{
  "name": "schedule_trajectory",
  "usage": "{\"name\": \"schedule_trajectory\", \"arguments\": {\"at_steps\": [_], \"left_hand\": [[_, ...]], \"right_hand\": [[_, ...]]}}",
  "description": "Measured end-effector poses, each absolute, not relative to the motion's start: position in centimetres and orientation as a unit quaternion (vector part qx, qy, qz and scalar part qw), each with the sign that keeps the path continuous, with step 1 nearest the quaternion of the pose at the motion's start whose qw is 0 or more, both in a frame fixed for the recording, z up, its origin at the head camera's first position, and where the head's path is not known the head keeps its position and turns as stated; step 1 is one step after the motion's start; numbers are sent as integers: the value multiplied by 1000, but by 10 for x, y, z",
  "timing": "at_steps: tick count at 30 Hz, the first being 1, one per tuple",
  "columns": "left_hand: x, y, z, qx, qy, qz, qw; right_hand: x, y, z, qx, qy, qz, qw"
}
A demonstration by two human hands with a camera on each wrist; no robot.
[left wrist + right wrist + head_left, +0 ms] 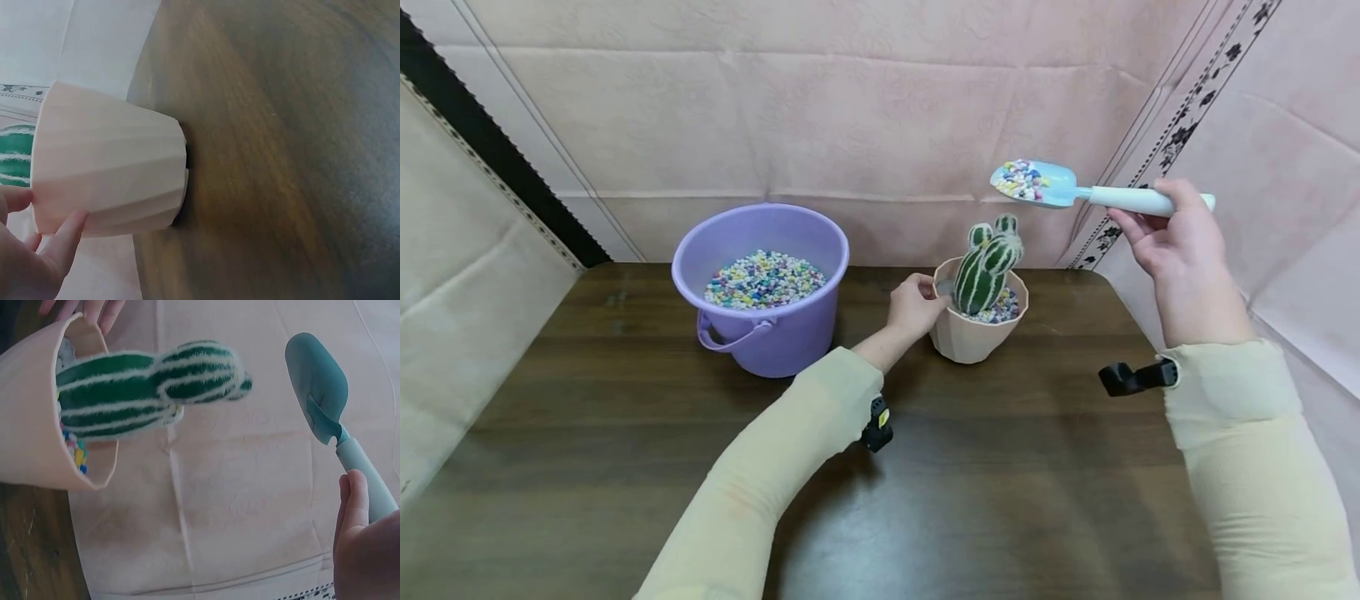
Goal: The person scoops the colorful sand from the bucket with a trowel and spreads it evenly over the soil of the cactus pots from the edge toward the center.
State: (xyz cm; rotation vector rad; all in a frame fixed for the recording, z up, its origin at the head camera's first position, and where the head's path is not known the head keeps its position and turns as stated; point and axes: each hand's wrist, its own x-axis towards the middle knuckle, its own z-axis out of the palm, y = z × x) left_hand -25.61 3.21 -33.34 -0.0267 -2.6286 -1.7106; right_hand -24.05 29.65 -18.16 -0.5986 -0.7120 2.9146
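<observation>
My right hand (1183, 237) grips the pale handle of a light blue trowel (1060, 185), raised above the table to the right of the pot. Small multicoloured pebbles (1022, 180) lie in its blade. With thumb and fingers my left hand (916, 307) pinches the rim of a cream faceted flowerpot (967, 340). Inside the pot a green cactus with white stripes (981, 279) stands leaning slightly right, with pebbles showing around its right side. In the right wrist view the trowel (319, 387) shows its underside, apart from the cactus (125, 394).
A purple bucket (786, 337) holding many multicoloured pebbles (765, 279) stands left of the pot, its handle hanging at the front. The brown wooden table (962, 500) meets pale cloth-covered walls (865, 125) at the back and sides.
</observation>
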Motion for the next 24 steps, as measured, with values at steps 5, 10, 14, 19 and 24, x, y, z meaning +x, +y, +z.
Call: {"name": "schedule_trajectory", "arguments": {"at_steps": [5,10,14,19,24], "left_hand": [[-260,28,-331,-1,-839,-544,13],[-263,21,-330,12,-837,-546,29],[-261,16,-333,10,-832,-554,12],[-255,17,-337,2,-813,-578,-66],[-257,15,-339,7,-787,-610,-92]], "right_hand": [[-235,308,-186,-195,-239,950,51],[-232,318,-192,-200,-227,952,45],[-231,327,-198,-197,-213,956,43],[-229,340,-208,-199,-209,956,43],[-229,347,-223,-215,-218,951,35]]}}
